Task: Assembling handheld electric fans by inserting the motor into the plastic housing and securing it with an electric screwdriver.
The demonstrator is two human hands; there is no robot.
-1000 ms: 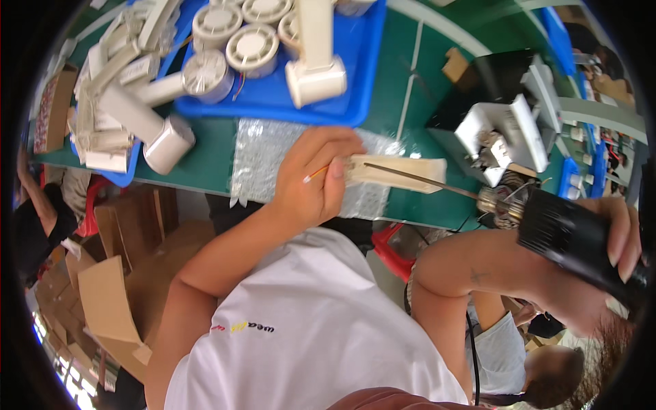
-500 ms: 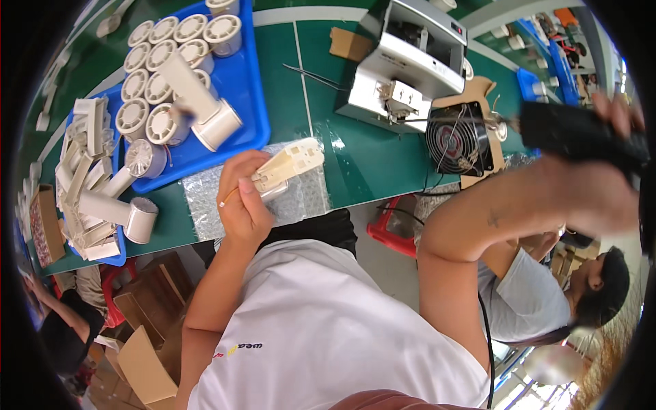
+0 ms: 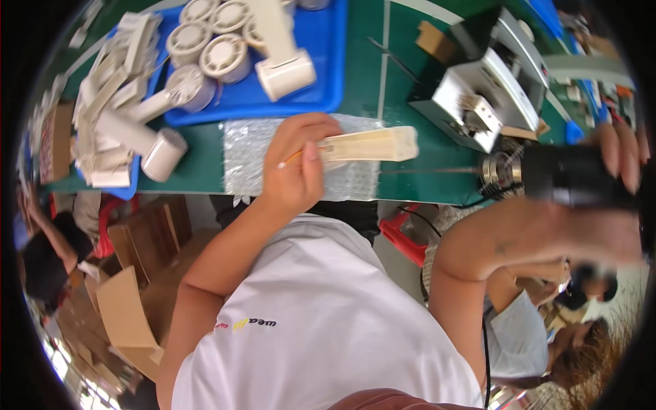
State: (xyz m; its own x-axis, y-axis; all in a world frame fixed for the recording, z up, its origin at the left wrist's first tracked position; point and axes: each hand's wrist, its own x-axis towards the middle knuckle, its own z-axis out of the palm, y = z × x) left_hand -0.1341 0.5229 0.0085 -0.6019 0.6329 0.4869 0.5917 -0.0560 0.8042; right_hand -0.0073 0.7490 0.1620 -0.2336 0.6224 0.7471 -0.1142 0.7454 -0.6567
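My left hand [image 3: 297, 164] is closed around one end of a long cream plastic shell [image 3: 372, 145], whose hollow side shows. A short yellow-orange wire [image 3: 292, 158] with a white tip sticks out beside my fingers. At the far right, my right hand [image 3: 601, 222], partly blurred, grips a black electric screwdriver [image 3: 570, 174]. Its long thin bit [image 3: 437, 170] points left toward the shell and looks apart from it, though the tip is hard to make out. Beneath the left hand and shell lies a sheet of bubble wrap [image 3: 244, 167] on the green table.
A blue tray [image 3: 332, 75] holds several round cream housings, one with a handle [image 3: 287, 72] on top. Cream handle parts [image 3: 109, 102] are heaped at the left. Tweezers [image 3: 395, 58] lie near a silver-and-black machine [image 3: 471, 102]. Cardboard boxes [image 3: 130, 311] stand below left; other people sit nearby.
The view has shifted, so the table's things appear farther right and higher. The shell has turned from slanting up to nearly level. The screwdriver has come lower, its bit now nearer the shell.
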